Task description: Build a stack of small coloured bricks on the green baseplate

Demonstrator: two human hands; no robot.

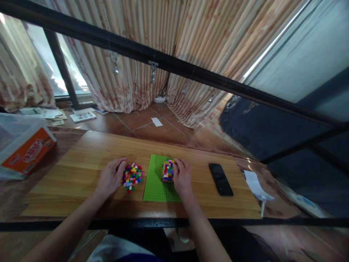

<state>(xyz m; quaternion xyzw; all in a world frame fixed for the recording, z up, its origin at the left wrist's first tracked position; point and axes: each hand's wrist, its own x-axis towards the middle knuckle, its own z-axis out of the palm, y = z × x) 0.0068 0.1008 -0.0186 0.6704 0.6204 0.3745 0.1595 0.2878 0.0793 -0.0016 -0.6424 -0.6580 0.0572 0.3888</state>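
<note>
A green baseplate [155, 183] lies on the wooden table [87, 156]. On its far right part stands a multicoloured block built of small bricks [168, 170]. My right hand [182, 177] rests against the block's right side, fingers curled round it. A loose pile of small coloured bricks [132, 175] lies left of the plate. My left hand [111, 177] lies palm down at the pile's left edge, fingers curled and touching the bricks; whether it holds one is hidden.
A black phone [220, 178] lies on the table to the right. A clear plastic box with an orange carton [25, 153] stands at the far left. A paper slip [255, 183] hangs off the right edge. Curtains and a black bar are beyond.
</note>
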